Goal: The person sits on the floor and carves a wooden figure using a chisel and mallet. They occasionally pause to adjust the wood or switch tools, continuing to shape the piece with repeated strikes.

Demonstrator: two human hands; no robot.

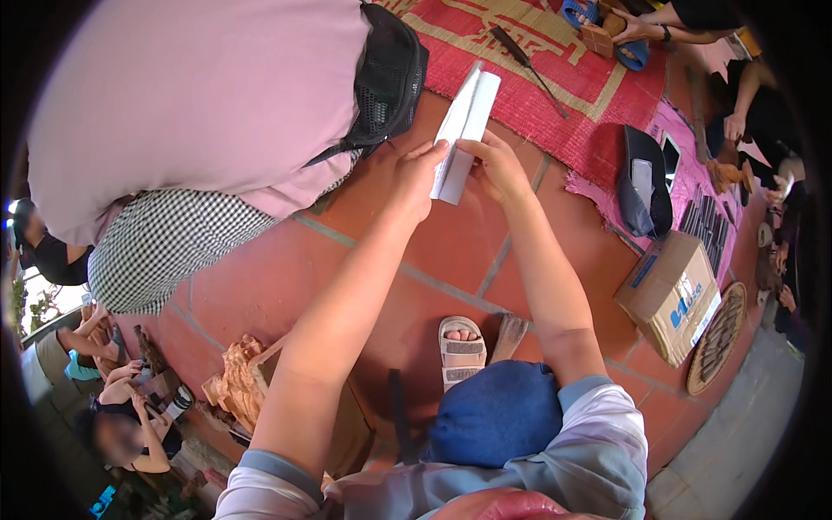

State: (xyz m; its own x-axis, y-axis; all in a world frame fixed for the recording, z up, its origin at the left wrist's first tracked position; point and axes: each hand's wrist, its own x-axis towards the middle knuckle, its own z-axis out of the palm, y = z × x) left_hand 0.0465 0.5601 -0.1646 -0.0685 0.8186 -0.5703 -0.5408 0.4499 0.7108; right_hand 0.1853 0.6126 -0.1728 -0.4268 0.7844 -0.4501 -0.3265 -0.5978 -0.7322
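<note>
Out in front of me, above the tiled floor, I hold a folded white paper (472,108) with both hands. My left hand (420,176) is closed on its near left side, the thumb lying on the paper. From the right, my right hand (497,165) pinches the near part of the same paper, thumb on top and fingers behind. A crease runs lengthwise between its two white panels. Whatever is printed on it cannot be made out.
A person in a pink top (217,95) with a black mesh bag (390,78) is close on the left. A tool with a dark handle (511,45) lies on the red mat (555,130). Rightward are a dark cap (637,208), cardboard box (663,299) and woven tray (721,338). Carved wood (236,381) lies lower left.
</note>
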